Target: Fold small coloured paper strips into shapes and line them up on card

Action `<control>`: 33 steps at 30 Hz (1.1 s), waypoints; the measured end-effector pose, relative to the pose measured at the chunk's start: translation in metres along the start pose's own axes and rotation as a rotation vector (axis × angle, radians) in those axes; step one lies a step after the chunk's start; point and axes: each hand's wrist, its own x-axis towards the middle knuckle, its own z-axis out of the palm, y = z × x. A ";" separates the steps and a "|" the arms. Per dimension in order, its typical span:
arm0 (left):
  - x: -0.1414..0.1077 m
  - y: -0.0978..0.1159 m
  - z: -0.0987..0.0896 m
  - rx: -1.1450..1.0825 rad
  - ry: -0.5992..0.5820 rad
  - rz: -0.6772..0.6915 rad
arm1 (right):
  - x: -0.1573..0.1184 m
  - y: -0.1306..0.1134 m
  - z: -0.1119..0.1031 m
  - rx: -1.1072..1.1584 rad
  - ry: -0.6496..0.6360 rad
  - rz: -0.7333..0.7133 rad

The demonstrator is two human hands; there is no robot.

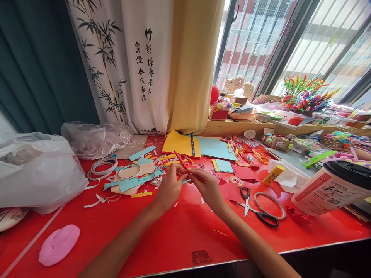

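Above the middle of the red table (174, 239), a narrow piece of folded red paper (180, 159) points up and to the left. My left hand (171, 187) pinches its lower end from the left side. From the right, the fingertips of my right hand (208, 189) close on the same end, touching or nearly touching those of my left hand. Black-handled scissors (255, 211) lie open on the table to the right of my hands. Red paper squares (245, 172) lie behind the scissors, near a yellow glue stick (274, 175).
Paper scraps (142, 181) and tape rolls (102, 168) lie left of my hands. Yellow sheets (179, 143) and blue sheets (216, 148) are behind. A large cup (333, 187) stands right; a white plastic bag (43, 170) and pink clay (59, 245) are left.
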 end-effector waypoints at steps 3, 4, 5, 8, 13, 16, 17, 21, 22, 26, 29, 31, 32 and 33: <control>0.001 0.000 0.000 0.014 -0.029 -0.014 | 0.000 0.000 -0.001 -0.106 -0.008 -0.025; 0.001 0.000 0.000 0.014 -0.039 -0.019 | -0.001 0.000 -0.002 -0.124 -0.003 -0.029; 0.001 0.000 -0.001 0.005 -0.047 -0.024 | -0.001 0.000 -0.003 -0.126 0.004 -0.027; 0.002 0.002 -0.003 -0.080 -0.081 -0.034 | 0.001 -0.004 -0.006 0.019 0.022 0.044; 0.006 0.003 -0.008 -0.124 -0.089 -0.021 | 0.008 -0.010 -0.013 0.424 -0.025 0.275; 0.009 -0.001 -0.009 -0.098 -0.129 0.034 | 0.010 -0.011 -0.015 0.578 -0.108 0.388; 0.010 -0.003 -0.009 -0.106 -0.153 0.049 | 0.010 -0.011 -0.015 0.616 -0.129 0.414; 0.011 -0.007 -0.008 -0.133 -0.187 0.081 | 0.011 -0.008 -0.014 0.634 -0.162 0.474; 0.010 -0.007 -0.008 -0.127 -0.186 0.081 | 0.011 -0.008 -0.014 0.608 -0.167 0.476; 0.009 -0.003 -0.009 -0.101 -0.188 0.054 | 0.011 -0.008 -0.014 0.501 -0.207 0.440; 0.009 -0.002 -0.010 -0.092 -0.190 0.021 | 0.011 -0.012 -0.013 0.471 -0.239 0.399; 0.010 -0.003 -0.010 -0.087 -0.144 -0.012 | 0.011 -0.014 -0.013 0.449 -0.262 0.379; 0.011 -0.003 -0.010 -0.085 -0.114 -0.031 | 0.010 -0.014 -0.012 0.431 -0.275 0.368; 0.011 -0.004 -0.010 -0.085 -0.091 -0.050 | 0.010 -0.014 -0.012 0.408 -0.289 0.353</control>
